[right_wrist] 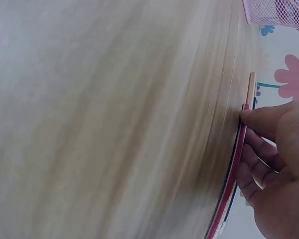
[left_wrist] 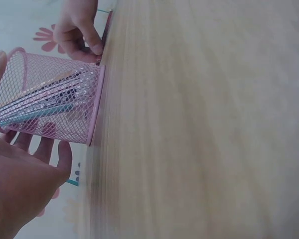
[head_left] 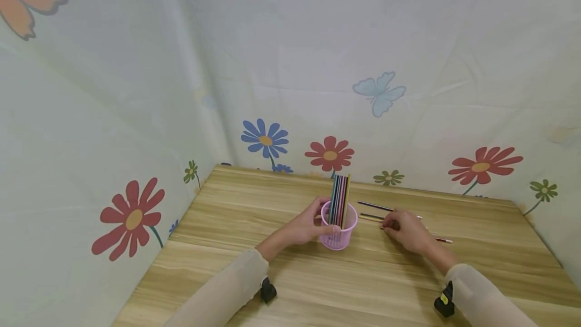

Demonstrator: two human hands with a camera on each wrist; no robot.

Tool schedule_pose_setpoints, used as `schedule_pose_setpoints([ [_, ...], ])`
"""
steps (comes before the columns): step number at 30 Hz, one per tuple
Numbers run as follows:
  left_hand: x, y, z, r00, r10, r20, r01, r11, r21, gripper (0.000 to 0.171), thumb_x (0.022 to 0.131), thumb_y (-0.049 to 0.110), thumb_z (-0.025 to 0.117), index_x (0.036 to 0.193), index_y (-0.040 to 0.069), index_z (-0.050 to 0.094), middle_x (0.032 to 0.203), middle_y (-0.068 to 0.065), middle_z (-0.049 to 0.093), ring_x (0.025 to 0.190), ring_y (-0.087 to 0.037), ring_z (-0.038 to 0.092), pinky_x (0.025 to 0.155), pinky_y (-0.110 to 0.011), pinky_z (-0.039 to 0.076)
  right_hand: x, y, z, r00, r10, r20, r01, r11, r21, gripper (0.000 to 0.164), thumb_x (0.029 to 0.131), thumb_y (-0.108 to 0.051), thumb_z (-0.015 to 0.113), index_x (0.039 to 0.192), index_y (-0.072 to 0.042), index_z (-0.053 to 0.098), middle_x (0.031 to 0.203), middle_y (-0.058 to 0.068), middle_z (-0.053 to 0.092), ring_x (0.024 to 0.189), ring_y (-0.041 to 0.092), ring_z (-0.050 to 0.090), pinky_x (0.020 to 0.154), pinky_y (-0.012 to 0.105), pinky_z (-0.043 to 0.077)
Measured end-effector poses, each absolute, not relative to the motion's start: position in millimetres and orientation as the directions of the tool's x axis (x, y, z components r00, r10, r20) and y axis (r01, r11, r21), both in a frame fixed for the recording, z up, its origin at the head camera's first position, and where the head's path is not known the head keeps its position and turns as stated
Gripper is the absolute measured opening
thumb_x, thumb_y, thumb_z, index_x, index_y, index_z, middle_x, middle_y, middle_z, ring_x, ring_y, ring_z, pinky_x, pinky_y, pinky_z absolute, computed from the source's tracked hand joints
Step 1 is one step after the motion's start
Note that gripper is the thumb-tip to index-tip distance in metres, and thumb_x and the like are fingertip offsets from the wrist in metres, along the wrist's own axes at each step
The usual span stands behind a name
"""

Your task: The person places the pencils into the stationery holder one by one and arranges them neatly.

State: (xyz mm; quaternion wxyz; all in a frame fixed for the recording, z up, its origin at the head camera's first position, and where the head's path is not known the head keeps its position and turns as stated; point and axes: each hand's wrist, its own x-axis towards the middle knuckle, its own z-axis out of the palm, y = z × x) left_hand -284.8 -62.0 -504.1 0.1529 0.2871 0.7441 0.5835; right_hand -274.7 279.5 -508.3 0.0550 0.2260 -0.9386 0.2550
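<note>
My left hand (head_left: 300,228) holds a pink mesh pencil cup (head_left: 337,242) upright on the table, thumb on the near side. Several pencils (head_left: 339,200) lean inside it, their ends rising above the rim. To the right of the cup, my right hand (head_left: 408,231) pinches one end of a red and black striped pencil (right_wrist: 234,162) lying on the tabletop. Just beyond it lie a yellow and black pencil (head_left: 370,217) and a dark pencil (head_left: 374,206), both partly hidden by the right hand in the head view.
The wood-grain table (head_left: 290,286) meets a pale cloth wall (head_left: 290,64) printed with flowers and butterflies at the back and left. Black wrist devices (head_left: 268,290) sit under both sleeves.
</note>
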Motion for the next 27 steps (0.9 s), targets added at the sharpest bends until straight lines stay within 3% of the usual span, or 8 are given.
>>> schedule_pose_setpoints([
  [18, -285.6, -62.6, -507.4, -0.793, 0.602, 0.095, 0.233, 0.156, 0.960, 0.073, 0.096, 0.025, 0.082, 0.154, 0.022, 0.038, 0.149, 0.001, 0.052, 0.138, -0.018, 0.052, 0.116, -0.037, 0.045, -276.5, 276.7, -514.9, -0.872, -0.421, 0.250, -0.489, 0.787, -0.377, 0.017, 0.090, -0.003, 0.080, 0.086, -0.013, 0.067, 0.083, -0.007, 0.057, 0.074, 0.006, 0.052, 0.063, 0.030, 0.048],
  [27, -286.5, -62.9, -507.6, -0.797, 0.598, 0.083, 0.227, 0.170, 0.959, 0.072, 0.096, 0.029, 0.082, 0.154, 0.027, 0.038, 0.150, 0.002, 0.051, 0.139, -0.019, 0.051, 0.116, -0.038, 0.045, -275.6, 276.3, -516.0, -0.863, -0.423, 0.277, -0.502, 0.780, -0.373, 0.018, 0.088, -0.003, 0.081, 0.087, -0.012, 0.066, 0.083, -0.007, 0.057, 0.073, 0.005, 0.052, 0.062, 0.029, 0.048],
])
